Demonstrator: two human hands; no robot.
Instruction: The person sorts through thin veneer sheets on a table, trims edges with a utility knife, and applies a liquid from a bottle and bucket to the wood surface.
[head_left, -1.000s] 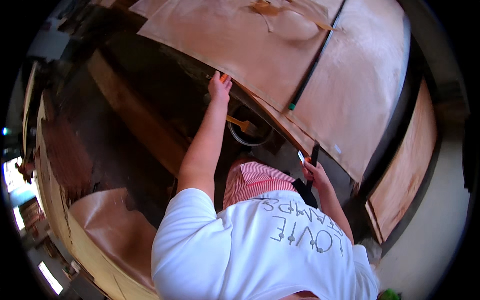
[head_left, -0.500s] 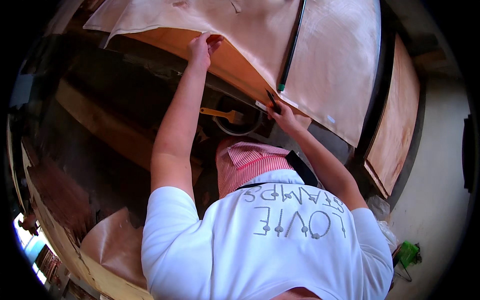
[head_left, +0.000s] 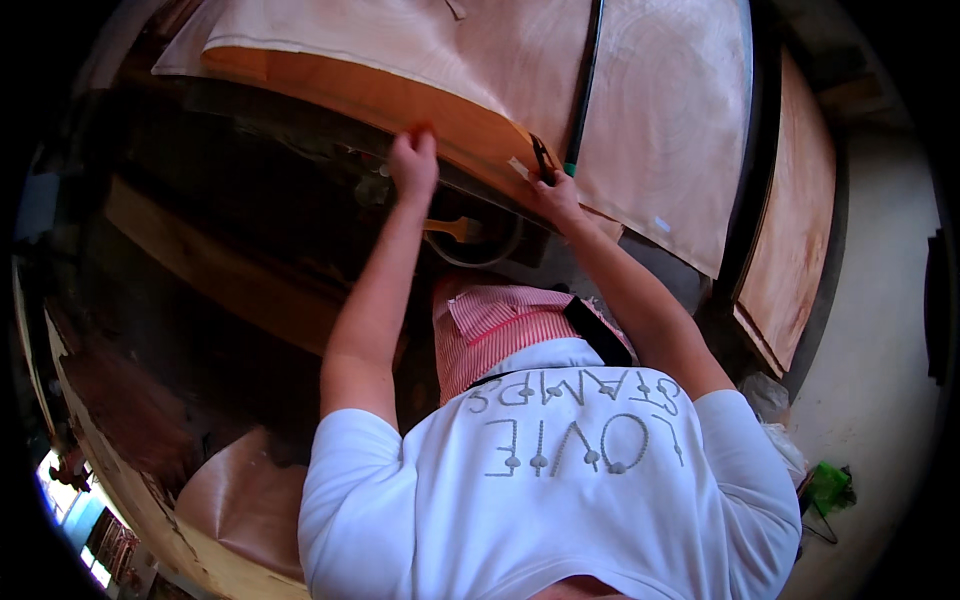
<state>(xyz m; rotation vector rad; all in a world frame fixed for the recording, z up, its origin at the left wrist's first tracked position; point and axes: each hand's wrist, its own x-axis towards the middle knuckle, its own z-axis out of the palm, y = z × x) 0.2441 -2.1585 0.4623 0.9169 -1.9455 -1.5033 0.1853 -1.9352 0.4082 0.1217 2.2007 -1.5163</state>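
A large thin wood veneer sheet [head_left: 400,35] lies in front of me, its near edge curled up so that an orange-brown underside [head_left: 330,88] shows. My left hand [head_left: 412,168] is just at the near side of that underside, its fingers bent and smeared by motion; whether they grip anything is unclear. My right hand [head_left: 556,196] is closed around a slim black tool [head_left: 541,155] with a narrow tip, its exact kind not clear. Beside its fingers, a small pale strip [head_left: 518,168] sits on the underside. The black tool's tip is close to the curled edge.
A dark rod with a green end [head_left: 585,100] lies across the sheet. Below the edge, a yellow-handled brush [head_left: 452,229] rests over a round container [head_left: 480,262]. More wood panels [head_left: 790,220] stand at the right, and a curved veneer piece [head_left: 235,490] is at lower left.
My left hand has come away from the sheet's raised edge and moved toward me. My right hand has shifted slightly left and away from me with the black tool. More orange underside shows.
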